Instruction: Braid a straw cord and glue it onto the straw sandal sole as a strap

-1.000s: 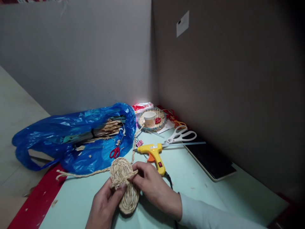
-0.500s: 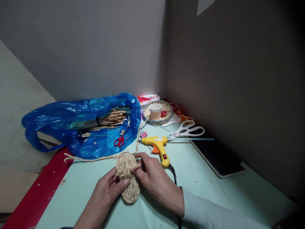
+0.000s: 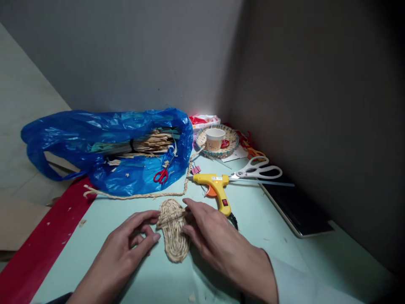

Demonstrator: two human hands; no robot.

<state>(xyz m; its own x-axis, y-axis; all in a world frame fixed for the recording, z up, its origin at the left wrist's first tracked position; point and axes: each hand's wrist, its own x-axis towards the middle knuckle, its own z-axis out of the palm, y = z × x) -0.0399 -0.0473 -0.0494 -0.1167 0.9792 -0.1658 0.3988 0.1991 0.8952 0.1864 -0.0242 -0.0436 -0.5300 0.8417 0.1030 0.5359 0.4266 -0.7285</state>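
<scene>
A small woven straw sandal [image 3: 174, 236] lies flat on the pale green table [image 3: 268, 245], with a braided strap across its top. My left hand [image 3: 126, 249] rests at its left side, fingertips pinching the strap's left end. My right hand [image 3: 215, 240] lies on its right side, fingers pressing the strap's right end down. A braided straw cord [image 3: 139, 195] runs from the sandal's far end to the left along the table.
A yellow glue gun [image 3: 217, 188] lies just beyond my right hand. White scissors [image 3: 257, 172], a black tablet [image 3: 295, 207], a woven tray [image 3: 229, 145] with a paper cup [image 3: 215, 138] and a blue plastic bag [image 3: 107, 147] of straw with red scissors [image 3: 162, 175] lie behind.
The sandal was held tilted up off the table; now it lies flat. Both hands have lowered with it and the view has shifted left and down.
</scene>
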